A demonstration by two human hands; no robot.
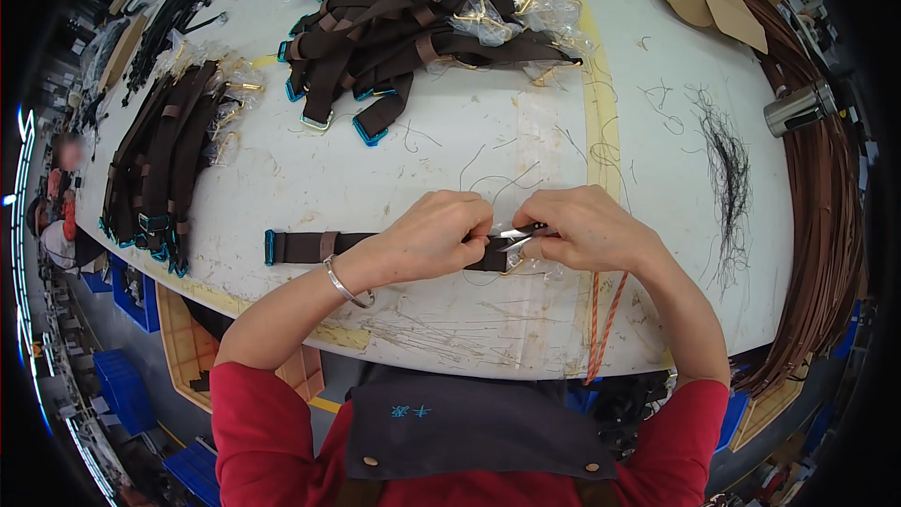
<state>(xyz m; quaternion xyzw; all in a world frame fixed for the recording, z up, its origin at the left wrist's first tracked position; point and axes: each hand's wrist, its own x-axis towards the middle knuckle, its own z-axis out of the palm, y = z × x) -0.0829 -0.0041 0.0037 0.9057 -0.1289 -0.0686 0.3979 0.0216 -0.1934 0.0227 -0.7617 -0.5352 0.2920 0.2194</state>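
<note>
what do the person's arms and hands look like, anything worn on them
Both forearms are bare, with red sleeves pushed up above the elbows. The left hand has a thin silver bangle at the wrist. The right hand shows no ring, watch or glove. A dark apron with a small blue mark covers the chest below.

strap piles (413, 9), thread scraps (727, 169), metal cylinder (798, 108)

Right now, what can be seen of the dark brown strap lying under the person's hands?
The dark brown webbing strap lies flat and straight across the white worktable, near its front edge. Its left end carries a teal-edged buckle, with a lighter brown loop beside it. The left hand and right hand pinch its right end, where small metal scissors meet it.
</note>
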